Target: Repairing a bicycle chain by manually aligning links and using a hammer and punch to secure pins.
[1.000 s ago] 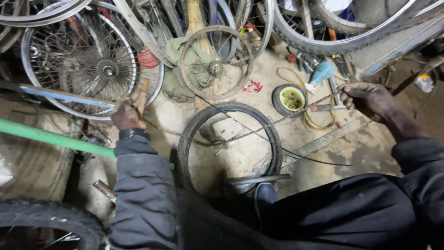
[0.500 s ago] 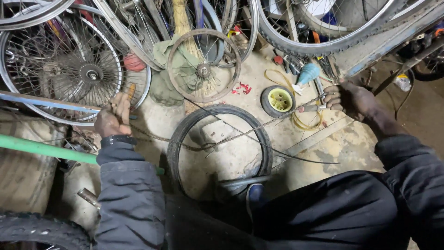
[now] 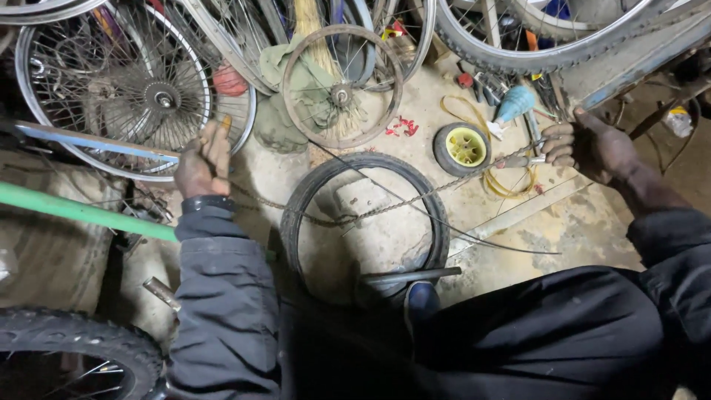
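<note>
A rusty bicycle chain (image 3: 355,215) hangs in a shallow sag between my two hands, over a black tyre (image 3: 296,215) lying flat on the dirty concrete floor. My left hand (image 3: 201,159) grips the chain's left end, just in front of a large spoked wheel (image 3: 141,92). My right hand (image 3: 589,144) is closed on the chain's right end, close to a small black wheel with a yellow hub (image 3: 466,146). Both arms wear dark jacket sleeves.
A rusty bare rim (image 3: 342,85) leans among several wheels and frames at the back. A green pipe (image 3: 81,212) crosses at left, above a knobbly tyre (image 3: 67,341). My dark shoe (image 3: 421,300) rests on the tyre's near edge beside a metal bar (image 3: 411,276).
The view has shifted slightly. My left hand has risen a little toward the spoked wheel. Both hands keep their hold and the chain looks more stretched.
</note>
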